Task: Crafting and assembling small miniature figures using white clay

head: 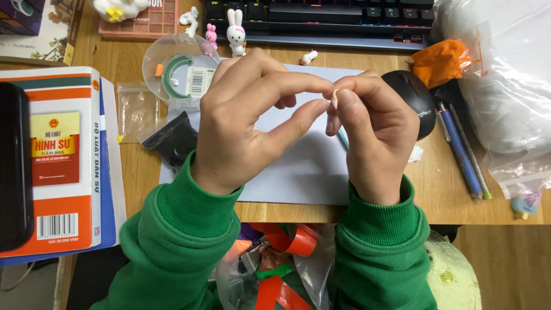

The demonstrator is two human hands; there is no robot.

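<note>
While both hands were raised above the white sheet [298, 166] on the wooden desk [453, 195], a small pale pink piece [333, 99] was pinched between them. The left hand [244, 123] was closed to a pinch, its fingertips meeting those of the right hand [376, 129], which was curled tightly on the same piece; much of the piece was hidden by the fingers. Part of the sheet was blocked from view by the hands and green sleeves [178, 229].

At the left, one orange-and-white book [63, 161] with a barcode at its near corner was noted, with a black case [14, 166] lying on it. Further off, one round clear container [181, 72] with a white barcode label, one small clear bag [135, 109] and one black packet [172, 138] were recorded. Two rabbit figures [234, 31], white and pink, stood before one keyboard [321, 17]. At the right, one black mouse [416, 100], one orange lump [442, 60], two pens [459, 149] and clear plastic bags [511, 103] were recorded.
</note>
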